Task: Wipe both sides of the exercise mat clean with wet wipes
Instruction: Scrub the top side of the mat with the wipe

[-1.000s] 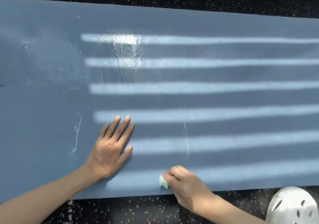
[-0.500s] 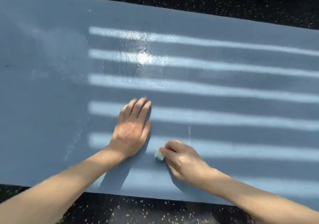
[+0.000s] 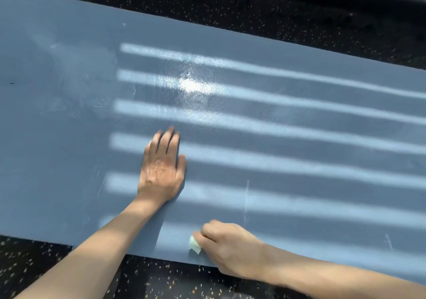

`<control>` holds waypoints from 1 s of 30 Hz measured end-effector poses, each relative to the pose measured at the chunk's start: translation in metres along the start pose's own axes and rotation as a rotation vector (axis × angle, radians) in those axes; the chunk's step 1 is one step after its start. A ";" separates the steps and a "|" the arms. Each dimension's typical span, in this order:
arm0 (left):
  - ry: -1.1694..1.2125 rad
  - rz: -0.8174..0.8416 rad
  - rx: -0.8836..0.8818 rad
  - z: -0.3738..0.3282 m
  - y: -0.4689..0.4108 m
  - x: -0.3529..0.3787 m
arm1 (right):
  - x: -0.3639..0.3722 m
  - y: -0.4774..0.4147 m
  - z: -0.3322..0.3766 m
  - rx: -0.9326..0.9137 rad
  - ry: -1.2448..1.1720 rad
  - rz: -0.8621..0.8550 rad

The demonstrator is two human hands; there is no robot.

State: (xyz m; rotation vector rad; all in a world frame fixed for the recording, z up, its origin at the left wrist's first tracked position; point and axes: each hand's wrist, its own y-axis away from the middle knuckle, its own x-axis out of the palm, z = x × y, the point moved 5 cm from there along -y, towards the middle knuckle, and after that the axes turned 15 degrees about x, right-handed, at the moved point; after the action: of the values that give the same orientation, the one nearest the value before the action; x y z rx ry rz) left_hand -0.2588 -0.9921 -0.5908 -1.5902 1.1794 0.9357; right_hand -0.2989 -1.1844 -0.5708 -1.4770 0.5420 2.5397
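across the blue mat [image 3: 69,137] lie pale light stripes.

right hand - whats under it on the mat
A corner of a pale green wet wipe pokes out from under the right hand, lying on the blue mat. The rest of the wipe is covered by the hand.

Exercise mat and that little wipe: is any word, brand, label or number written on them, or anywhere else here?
None can be read.
The exercise mat shows only sunlight stripes, wet sheen and pale streaks.
The wet wipe pinched in the right hand looks plain.
The speckled floor bears no sign.
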 end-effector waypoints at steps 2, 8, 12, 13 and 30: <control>-0.002 -0.002 -0.002 0.000 -0.001 0.000 | -0.014 -0.020 -0.016 0.031 0.019 -0.077; -0.015 0.000 -0.008 0.000 0.000 0.002 | -0.031 -0.040 -0.035 0.045 -0.020 -0.170; -0.023 -0.007 -0.013 -0.001 -0.001 0.002 | -0.041 -0.058 -0.050 0.055 0.075 -0.193; -0.028 -0.010 -0.010 -0.001 -0.001 0.002 | -0.049 -0.071 -0.062 0.109 0.050 -0.273; -0.009 -0.066 0.001 0.005 -0.069 0.007 | -0.075 -0.090 -0.092 0.098 -0.003 -0.194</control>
State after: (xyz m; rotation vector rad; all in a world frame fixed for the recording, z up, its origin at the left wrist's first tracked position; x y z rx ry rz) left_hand -0.1906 -0.9808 -0.5835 -1.6128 1.1140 0.8990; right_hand -0.1588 -1.1326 -0.5679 -1.4170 0.4897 2.3332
